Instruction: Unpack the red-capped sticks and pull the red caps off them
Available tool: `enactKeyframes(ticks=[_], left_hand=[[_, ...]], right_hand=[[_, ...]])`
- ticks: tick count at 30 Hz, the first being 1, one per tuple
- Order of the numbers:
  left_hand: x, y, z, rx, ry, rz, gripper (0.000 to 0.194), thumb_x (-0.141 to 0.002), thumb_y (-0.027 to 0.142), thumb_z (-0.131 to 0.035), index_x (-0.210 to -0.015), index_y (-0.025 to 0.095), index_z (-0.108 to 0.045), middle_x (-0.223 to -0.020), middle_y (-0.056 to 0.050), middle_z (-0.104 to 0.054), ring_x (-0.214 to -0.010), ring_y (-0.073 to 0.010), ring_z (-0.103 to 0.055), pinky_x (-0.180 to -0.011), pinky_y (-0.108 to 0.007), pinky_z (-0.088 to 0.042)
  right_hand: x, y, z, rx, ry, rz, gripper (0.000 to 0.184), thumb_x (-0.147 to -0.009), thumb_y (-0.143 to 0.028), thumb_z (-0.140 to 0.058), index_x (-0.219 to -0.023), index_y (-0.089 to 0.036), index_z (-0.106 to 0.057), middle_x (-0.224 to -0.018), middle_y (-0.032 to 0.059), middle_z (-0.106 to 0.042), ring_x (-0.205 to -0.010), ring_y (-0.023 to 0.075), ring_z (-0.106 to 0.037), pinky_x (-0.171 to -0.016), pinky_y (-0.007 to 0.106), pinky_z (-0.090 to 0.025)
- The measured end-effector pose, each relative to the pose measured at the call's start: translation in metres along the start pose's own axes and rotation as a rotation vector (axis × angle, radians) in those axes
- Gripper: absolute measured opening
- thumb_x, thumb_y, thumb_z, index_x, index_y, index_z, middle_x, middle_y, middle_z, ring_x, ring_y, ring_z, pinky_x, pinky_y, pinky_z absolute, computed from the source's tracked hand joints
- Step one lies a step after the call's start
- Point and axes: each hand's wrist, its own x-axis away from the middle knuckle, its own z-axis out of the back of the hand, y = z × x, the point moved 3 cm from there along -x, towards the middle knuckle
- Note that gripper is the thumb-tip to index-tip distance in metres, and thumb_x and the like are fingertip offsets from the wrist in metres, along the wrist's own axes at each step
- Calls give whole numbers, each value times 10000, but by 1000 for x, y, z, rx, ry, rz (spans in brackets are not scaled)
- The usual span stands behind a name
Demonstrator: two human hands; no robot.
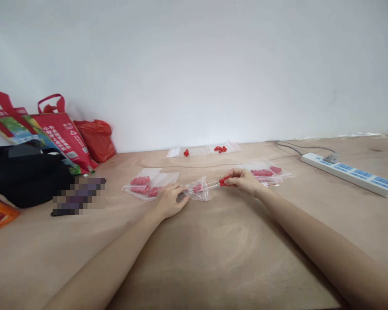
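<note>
The person's left hand point(172, 200) is gripping the gathered end of a crumpled, clear plastic bag point(204, 194), while the right hand point(241, 181) is pinching the red end of some slim, pale, see-through rods point(214, 184). The rods are spanning the space between both hands above the light-brown wooden table point(229, 245), their far part lying within the bag's flared opening. The step in hand seems to be handling the rods at that opening; whether inward or outward, one cannot tell. The next move is probably calling for a steady left hold and straight right-hand guidance, sparing the thin film.
</note>
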Motion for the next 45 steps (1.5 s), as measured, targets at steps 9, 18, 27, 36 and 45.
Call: enactKeyframes(ticks=[9, 18, 27, 36, 45], left_hand=[[1, -10, 1, -203, -3, 224, 290, -797, 390, -446, -928, 213, -634, -827, -50, -642, -865, -231, -574, -673, -307, -442], [3, 1, -1, 45, 3, 9, 441, -791, 403, -477, -1206, 253, -477, -1214, -55, -509, -1112, -231, -473, -920, -378, -405], [3, -1, -7, 125, -103, 34, 422, -815, 407, -438, -1176, 203, -516, -1274, -63, -473, -1151, -222, -455, -968, -381, -378], [3, -3, -9, 121, -108, 28, 422, -818, 417, -430, -1182, 218, -509, -1281, -56, -467, -1154, -221, -453, -964, -385, -381], [3, -2, -9, 119, -123, 26, 425, -827, 398, -422, -1194, 199, -499, -1292, -71, -455, -1170, -218, -436, -976, -391, -362]], right_hand=[[-1, -1, 25, 239, 464, 283, 221, -617, -346, -635, -731, -158, -604, -655, 22, -608, -528, 113, -526, -479, 239, -428], [5, 16, -10, 747, 260, 575, 126, -737, -293, -560, -786, -202, -631, -791, 38, -578, -650, 127, -550, -632, 260, -452], [6, 15, -8, 977, 308, 493, 215, -802, -328, -472, -839, -197, -637, -828, 52, -599, -704, 148, -556, -662, 267, -395], [6, 10, -3, 1143, 386, 365, 253, -822, -346, -425, -785, -217, -640, -793, 37, -612, -755, 164, -531, -702, 314, -253], [11, 5, -3, 1153, 281, 428, 176, -696, -273, -534, -835, -238, -636, -814, 36, -623, -833, 202, -494, -704, 334, -214]])
